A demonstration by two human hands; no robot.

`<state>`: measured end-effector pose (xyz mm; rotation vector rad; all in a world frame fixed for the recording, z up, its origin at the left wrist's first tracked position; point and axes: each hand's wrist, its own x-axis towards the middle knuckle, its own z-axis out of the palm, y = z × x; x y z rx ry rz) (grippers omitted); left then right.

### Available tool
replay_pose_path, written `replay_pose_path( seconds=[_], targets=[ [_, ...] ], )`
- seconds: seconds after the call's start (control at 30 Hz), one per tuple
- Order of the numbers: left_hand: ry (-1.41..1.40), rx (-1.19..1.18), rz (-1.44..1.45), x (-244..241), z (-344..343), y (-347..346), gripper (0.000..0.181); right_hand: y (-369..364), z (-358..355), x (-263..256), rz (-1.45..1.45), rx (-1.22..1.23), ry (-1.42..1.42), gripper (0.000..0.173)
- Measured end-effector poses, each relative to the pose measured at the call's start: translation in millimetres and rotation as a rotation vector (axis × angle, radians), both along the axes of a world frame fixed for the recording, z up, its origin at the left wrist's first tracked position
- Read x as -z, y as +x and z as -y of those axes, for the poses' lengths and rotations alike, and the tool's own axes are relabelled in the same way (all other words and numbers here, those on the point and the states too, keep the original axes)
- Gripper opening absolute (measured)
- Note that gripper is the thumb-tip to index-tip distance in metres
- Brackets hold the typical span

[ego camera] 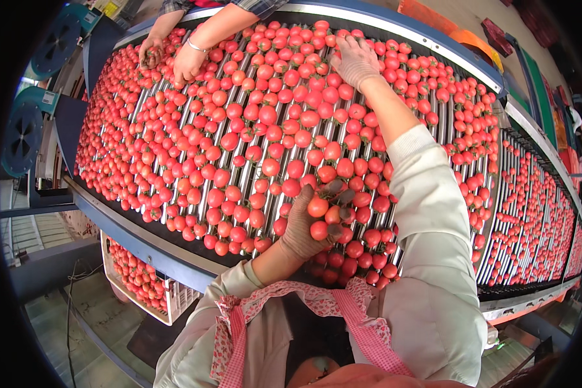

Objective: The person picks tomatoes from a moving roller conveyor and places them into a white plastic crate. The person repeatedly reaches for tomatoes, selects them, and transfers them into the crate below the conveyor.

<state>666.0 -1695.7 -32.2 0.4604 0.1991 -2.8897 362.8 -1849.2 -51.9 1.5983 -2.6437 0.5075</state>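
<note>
Small red tomatoes point(266, 115), many with green calyxes, cover a roller conveyor point(276, 165) of metal bars. My left hand point(308, 225), in a thin, soiled glove, is palm up over the near side of the rollers, its fingers curled around a few tomatoes point(318, 206). Stretched to the far side, my right hand point(356, 60), also gloved, rests palm down on tomatoes with its fingers slightly spread; whether it grips one is hidden beneath it.
Across the conveyor at upper left, a co-worker's hands point(190, 63) are among the tomatoes. A white plastic crate point(172, 303) of tomatoes stands below the near blue rail point(145, 252). Blue-green fans point(22, 136) stand at left; another roller section point(528, 218) lies right.
</note>
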Motion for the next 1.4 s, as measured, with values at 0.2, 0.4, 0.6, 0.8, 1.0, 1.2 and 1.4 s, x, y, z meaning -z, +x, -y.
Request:
replay_pose_path(
  seconds=[0.2, 0.4, 0.6, 0.8, 1.0, 1.2, 1.4],
  targets=[
    [-0.067, 0.035, 0.002, 17, 6, 8, 0.061, -32, 70, 8, 0.056, 0.02, 0.11, 0.044],
    [-0.163, 0.016, 0.392, -20, 12, 8, 0.071, -11, 103, -3, 0.076, 0.183, 0.122, 0.042],
    [-0.071, 0.097, 0.07, 12, 26, 27, 0.067, -25, 89, -8, 0.236, 0.075, 0.149, 0.053],
    [-0.033, 0.071, 0.059, 1, 35, 28, 0.053, -115, -31, 11, -0.084, 0.353, -0.773, 0.04],
    [0.012, -0.017, 0.123, 9, 36, 39, 0.054, -208, -220, 37, -0.048, 0.886, 0.191, 0.072],
    [-0.205, 0.02, 0.317, -6, 36, 31, 0.052, -173, -306, 56, -0.039, 0.408, 0.053, 0.065],
    [-0.065, 0.188, -0.049, 7, 48, 44, 0.046, -43, -366, 33, -0.171, 0.228, 0.266, 0.06]
  ],
)
